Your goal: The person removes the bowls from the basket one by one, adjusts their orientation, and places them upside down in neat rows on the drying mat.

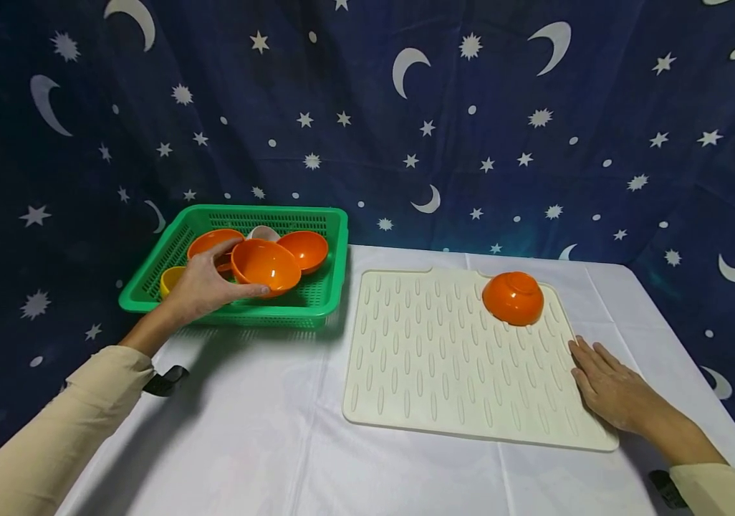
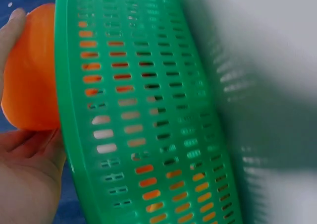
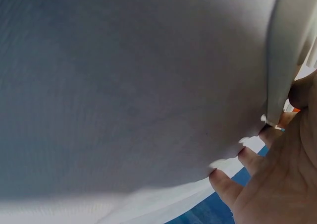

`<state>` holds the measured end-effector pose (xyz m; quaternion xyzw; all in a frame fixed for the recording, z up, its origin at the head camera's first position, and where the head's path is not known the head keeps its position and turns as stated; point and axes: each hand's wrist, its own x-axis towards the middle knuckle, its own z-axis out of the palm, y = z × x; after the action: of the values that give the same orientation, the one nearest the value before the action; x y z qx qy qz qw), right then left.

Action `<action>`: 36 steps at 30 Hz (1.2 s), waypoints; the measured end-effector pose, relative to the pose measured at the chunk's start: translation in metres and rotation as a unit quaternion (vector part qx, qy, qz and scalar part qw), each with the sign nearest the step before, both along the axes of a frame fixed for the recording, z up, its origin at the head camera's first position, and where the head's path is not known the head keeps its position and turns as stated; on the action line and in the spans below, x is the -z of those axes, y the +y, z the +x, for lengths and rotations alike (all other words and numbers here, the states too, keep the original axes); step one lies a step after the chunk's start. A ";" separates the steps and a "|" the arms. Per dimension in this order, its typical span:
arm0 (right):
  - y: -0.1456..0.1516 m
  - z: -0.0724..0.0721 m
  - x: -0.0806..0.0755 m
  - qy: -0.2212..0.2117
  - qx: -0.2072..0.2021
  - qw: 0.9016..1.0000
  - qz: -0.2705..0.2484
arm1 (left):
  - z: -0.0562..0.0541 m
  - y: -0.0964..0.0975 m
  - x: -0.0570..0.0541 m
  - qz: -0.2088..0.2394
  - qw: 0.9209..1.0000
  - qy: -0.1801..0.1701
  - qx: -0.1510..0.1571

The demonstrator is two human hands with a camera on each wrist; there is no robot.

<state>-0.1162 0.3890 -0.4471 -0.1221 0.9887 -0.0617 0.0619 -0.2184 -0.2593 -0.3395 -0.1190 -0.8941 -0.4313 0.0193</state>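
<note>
An orange bowl (image 1: 267, 266) is gripped at its sides by my left hand (image 1: 208, 281), over the green basket (image 1: 330, 301). The left wrist view shows the same bowl (image 2: 34, 70) between thumb and fingers beside the basket's slotted wall (image 2: 138, 100). Under and behind it in the basket are more orange bowls (image 1: 306, 249), a white piece (image 1: 263, 233) and a yellow one (image 1: 171, 278), partly hidden. My right hand (image 1: 614, 385) rests with fingers extended at the right edge of the cream drying mat (image 1: 445, 344). On the mat's far right, another orange bowl (image 1: 514, 298) lies upside down.
A white cloth (image 1: 264, 430) covers the table. Behind it hangs a dark blue curtain (image 1: 354, 93) with moons and stars. The basket stands at the back left, a short gap from the mat.
</note>
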 end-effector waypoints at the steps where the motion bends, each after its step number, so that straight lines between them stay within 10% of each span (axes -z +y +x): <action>1: 0.000 0.000 0.000 0.000 -0.001 1.000 -0.001 | 0.002 0.001 0.000 0.010 1.000 0.002 0.000; 14: -0.007 -0.002 0.001 0.007 -0.006 0.998 -0.064 | 0.019 0.026 0.009 0.135 0.990 0.046 0.018; 36: -0.008 -0.008 -0.015 -0.022 0.029 0.996 -0.084 | 0.042 0.085 0.011 0.116 0.981 0.131 0.087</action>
<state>-0.1242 0.3809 -0.4324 -0.0971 0.9815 -0.1488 0.0718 -0.1760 -0.1743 -0.3502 -0.2483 -0.8142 -0.5127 0.1121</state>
